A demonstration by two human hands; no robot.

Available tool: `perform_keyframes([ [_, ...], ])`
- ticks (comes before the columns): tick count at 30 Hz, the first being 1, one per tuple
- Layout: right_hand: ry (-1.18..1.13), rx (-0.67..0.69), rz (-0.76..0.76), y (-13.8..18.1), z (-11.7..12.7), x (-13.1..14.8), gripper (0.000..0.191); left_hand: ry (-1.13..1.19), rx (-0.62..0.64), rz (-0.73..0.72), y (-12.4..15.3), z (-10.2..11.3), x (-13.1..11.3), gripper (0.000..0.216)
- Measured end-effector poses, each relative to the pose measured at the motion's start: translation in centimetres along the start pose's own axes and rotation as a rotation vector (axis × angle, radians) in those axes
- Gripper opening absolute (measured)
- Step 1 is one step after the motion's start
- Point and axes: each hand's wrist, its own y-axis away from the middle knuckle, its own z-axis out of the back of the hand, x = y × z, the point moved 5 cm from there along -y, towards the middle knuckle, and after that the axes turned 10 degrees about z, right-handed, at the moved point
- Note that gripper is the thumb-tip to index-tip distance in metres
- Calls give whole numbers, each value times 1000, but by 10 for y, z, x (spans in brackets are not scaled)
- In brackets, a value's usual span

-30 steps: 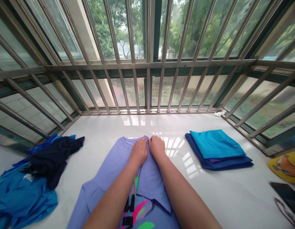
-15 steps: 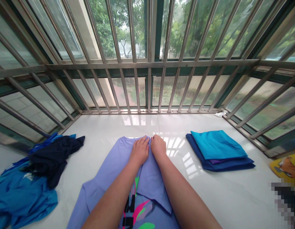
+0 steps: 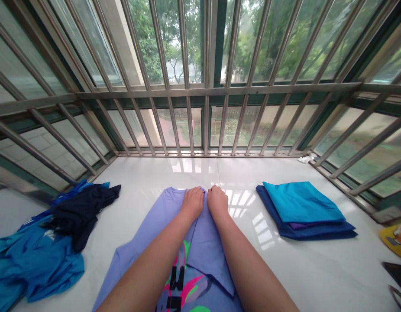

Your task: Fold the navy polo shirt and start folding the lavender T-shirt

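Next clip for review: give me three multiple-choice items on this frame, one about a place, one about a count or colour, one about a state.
1. Where does the folded stack lie?
A. To the right of the lilac shirt
B. On the loose heap at the left
C. Hung on the window bars

2. What colour is the top piece of that stack?
A. Red
B. Turquoise
C. White

3. How is the lilac shirt lying?
A. Rolled into a ball
B. Held in the air
C. Spread on the floor with its right side folded inward

Answers:
1 A, the stack sits on the white floor right of the shirt, apart from it.
2 B, a turquoise piece tops darker blue ones.
3 C, the left hand and right hand press side by side near the collar, where a folded flap overlaps the printed front.
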Motion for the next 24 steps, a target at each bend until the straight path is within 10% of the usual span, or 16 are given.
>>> perform_keyframes([
  [24, -49, 6, -49, 3, 8, 7, 25, 246, -69, -32, -33, 15, 15, 20],
])
